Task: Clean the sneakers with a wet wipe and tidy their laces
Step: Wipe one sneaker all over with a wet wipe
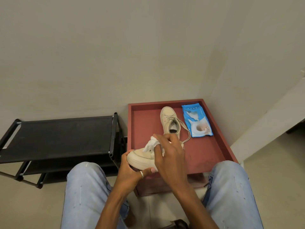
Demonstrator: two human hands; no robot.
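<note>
My left hand [132,171] grips a cream sneaker [140,158] from below by its sole, toe pointing left, over the near left edge of the red table. A crumpled white wet wipe [151,145] is pinched in my right hand [170,154] and pressed onto the top of that sneaker. My right hand hides the rear half of the shoe. The second cream sneaker [170,121] lies on the table behind, toe away from me, with its loose lace [187,134] trailing to the right.
A blue pack of wet wipes [197,121] lies at the table's back right. The red table [206,151] has a raised rim and stands in a wall corner. A black shoe rack [62,136] stands to its left. My knees flank the table.
</note>
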